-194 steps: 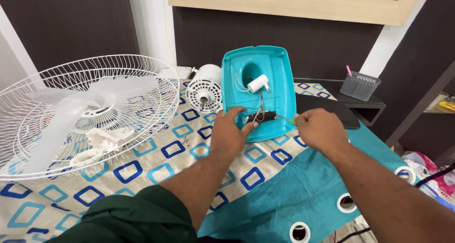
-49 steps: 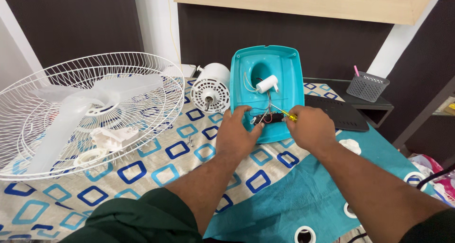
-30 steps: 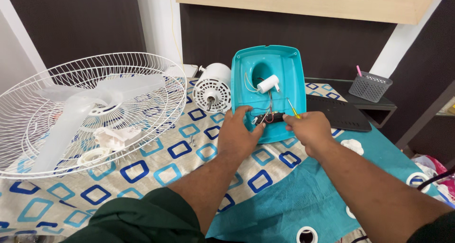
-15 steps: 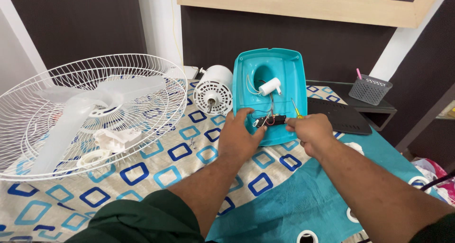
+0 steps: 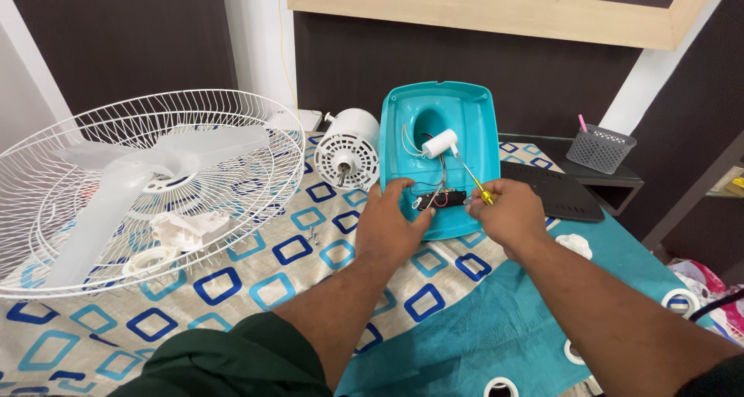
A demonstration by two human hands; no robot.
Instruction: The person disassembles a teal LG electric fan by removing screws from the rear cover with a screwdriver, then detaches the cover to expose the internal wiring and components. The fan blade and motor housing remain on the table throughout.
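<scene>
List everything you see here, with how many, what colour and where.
fan base cover: one, turquoise, centre, inside facing up
switch block: one, black, wired, inside the cover
capacitor: one, white, inside the cover
screwdriver: one, yellow handle, in the right hand
motor: one, white, left of the cover
fan guard: one, white wire, left, blade inside
panel: one, black, right of the cover
basket: one, grey, far right
patterned sheet: one, beige with blue squares, underneath
left hand: on the cover's near edge
right hand: gripping the screwdriver
</scene>
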